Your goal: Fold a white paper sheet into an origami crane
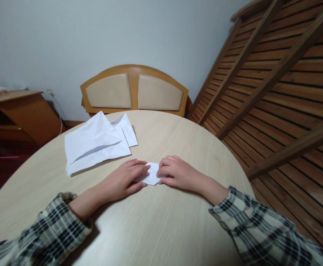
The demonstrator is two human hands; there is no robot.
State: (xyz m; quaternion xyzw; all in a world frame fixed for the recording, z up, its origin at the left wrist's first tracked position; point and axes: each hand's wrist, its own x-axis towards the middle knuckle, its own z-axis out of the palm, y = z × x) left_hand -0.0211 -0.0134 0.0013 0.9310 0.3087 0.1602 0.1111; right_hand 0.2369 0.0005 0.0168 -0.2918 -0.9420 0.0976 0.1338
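Note:
A small piece of folded white paper [153, 174] lies on the round table between my two hands, its ends partly covered by my fingers. My left hand [125, 178] holds its left end, with the fingers resting over the top and the thumb at the near edge. At the right end, my right hand [178, 173] grips the paper with curled fingers, the thumb low at the near corner. Beyond my left hand lie larger creased white sheets [95, 136], with a smaller folded white sheet [128, 129] partly behind them.
The round, light wood table [161, 229] spans the space before me. Behind its far edge stands a padded wooden headboard [133, 88] against the wall. A slatted wooden frame [275, 85] leans on the right. A wooden desk [25, 114] stands at the left.

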